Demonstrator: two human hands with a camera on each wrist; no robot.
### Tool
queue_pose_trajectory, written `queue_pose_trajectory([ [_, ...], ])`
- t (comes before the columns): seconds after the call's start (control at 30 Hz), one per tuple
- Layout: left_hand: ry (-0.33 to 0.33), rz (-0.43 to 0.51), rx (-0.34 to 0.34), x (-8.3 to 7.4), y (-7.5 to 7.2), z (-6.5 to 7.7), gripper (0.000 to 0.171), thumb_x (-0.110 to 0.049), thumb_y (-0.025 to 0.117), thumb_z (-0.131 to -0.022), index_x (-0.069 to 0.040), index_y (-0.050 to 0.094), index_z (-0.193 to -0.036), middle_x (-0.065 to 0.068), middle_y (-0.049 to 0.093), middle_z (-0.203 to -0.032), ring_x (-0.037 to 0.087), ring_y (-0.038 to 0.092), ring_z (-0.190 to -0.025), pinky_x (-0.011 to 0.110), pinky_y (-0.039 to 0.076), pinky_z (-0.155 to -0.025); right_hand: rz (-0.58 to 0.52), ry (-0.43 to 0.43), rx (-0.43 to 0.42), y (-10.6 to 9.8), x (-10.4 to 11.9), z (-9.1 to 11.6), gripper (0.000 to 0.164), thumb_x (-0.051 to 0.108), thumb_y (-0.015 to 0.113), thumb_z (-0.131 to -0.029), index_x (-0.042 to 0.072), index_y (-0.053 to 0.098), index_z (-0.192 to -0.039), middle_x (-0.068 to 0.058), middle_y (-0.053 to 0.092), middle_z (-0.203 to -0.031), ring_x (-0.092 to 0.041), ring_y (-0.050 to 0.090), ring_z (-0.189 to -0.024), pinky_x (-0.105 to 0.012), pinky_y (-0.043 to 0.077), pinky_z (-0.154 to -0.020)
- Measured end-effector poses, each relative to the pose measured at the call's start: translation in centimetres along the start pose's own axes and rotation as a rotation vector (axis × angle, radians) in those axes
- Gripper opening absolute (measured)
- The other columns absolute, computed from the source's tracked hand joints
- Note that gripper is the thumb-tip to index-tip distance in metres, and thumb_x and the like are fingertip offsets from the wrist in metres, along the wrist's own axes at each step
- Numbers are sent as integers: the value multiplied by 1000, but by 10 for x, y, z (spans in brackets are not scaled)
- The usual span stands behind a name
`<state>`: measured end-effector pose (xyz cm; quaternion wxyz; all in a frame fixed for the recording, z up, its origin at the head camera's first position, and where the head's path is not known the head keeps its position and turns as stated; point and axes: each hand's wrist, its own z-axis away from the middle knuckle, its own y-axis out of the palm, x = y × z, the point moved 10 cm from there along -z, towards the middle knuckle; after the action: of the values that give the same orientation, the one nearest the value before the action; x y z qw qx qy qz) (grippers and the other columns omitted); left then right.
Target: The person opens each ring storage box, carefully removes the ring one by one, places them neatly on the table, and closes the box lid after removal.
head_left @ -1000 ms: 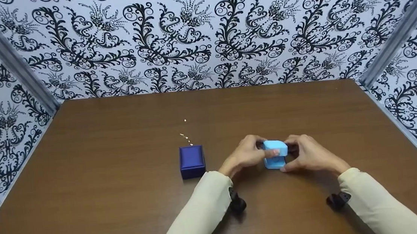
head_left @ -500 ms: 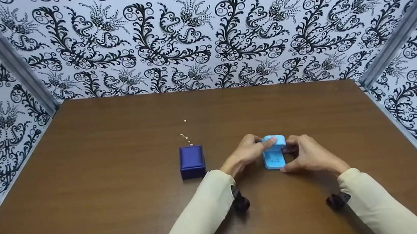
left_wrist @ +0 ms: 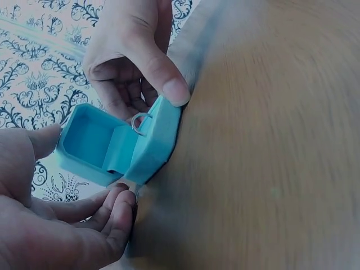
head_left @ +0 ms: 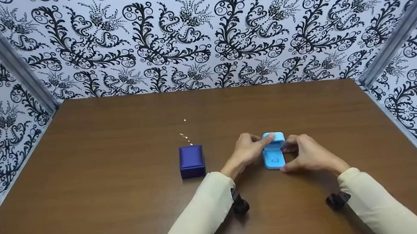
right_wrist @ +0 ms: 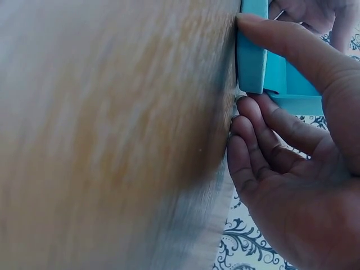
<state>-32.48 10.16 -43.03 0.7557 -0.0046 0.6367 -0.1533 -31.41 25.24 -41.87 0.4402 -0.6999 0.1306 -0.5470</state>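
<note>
The light-blue ring box (head_left: 273,152) stands on the brown bench (head_left: 121,158), right of centre, between the two hands. Its lid is raised and tilted back on the hinge; the base sits on the bench surface. A silver-coloured ring (left_wrist: 134,121) stands in the base, with part of its band projecting above the insert.

Left hand (head_left: 248,149): the thumb bears on the lid, and the other fingers are curled behind the box near the hinge. The gap between thumb and fingers is partly closed, with the lid held between them. Right hand (head_left: 310,154): the thumb presses the front corner of the base, and the curled fingers reach to its rear. The gap spans the depth of the base, which is held between thumb and fingers.

A closed dark-blue box (head_left: 192,161) stands to the left of the ring box, well apart from it. Just behind the dark-blue box lies a thin gold-coloured chain (head_left: 185,136); a small bright speck (head_left: 185,120) shows farther back. Both arms wear pale sleeves (head_left: 201,212), with a black device (head_left: 241,205) at each wrist. White walls (head_left: 200,27) with black scrollwork enclose the bench.
</note>
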Motion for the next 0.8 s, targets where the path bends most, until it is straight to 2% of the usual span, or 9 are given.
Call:
queue_pose_trajectory([
  [0.1,9,-10,7,1,-4,4,57,-44,74,-92,5,68,-121,11,68,-118,19,61,-104,36,52,-92,3,5,-4,0,0,0,51,27,95,-69,3,71,-107,-2,68,-101,-20,66,-96,-37,56,-87],
  [0.2,22,-35,8,1,-8,8,60,-42,75,-92,5,63,-127,13,67,-120,21,62,-111,39,52,-96,7,15,-8,-1,0,0,50,26,95,-69,4,71,-106,-2,68,-100,-19,66,-95,-36,55,-86],
  [0.33,51,-60,-3,-1,-14,15,50,-32,79,-90,4,64,-123,7,68,-107,18,64,-101,35,55,-88,18,19,-16,-2,0,0,50,27,96,-68,4,71,-104,-2,67,-99,-20,64,-93,-35,55,-84],
  [0.47,116,-88,-1,-7,-15,23,36,-18,81,-88,3,67,-114,6,68,-99,14,64,-89,30,56,-81,22,21,-14,-1,-1,1,50,28,96,-67,4,71,-103,-2,67,-98,-20,63,-92,-34,54,-83],
  [0.67,257,-193,13,-19,-7,32,22,-8,79,-87,3,72,-104,6,71,-91,8,65,-80,24,56,-75,-15,17,-12,-1,0,0,49,27,96,-67,3,70,-102,-3,68,-97,-20,64,-92,-33,55,-83],
  [0.8,300,-254,8,-20,-1,34,17,-7,80,-85,1,75,-99,1,72,-84,5,65,-75,21,54,-71,-46,12,-17,-1,0,1,48,24,96,-66,1,70,-100,-5,68,-96,-22,65,-91,-34,55,-83],
])
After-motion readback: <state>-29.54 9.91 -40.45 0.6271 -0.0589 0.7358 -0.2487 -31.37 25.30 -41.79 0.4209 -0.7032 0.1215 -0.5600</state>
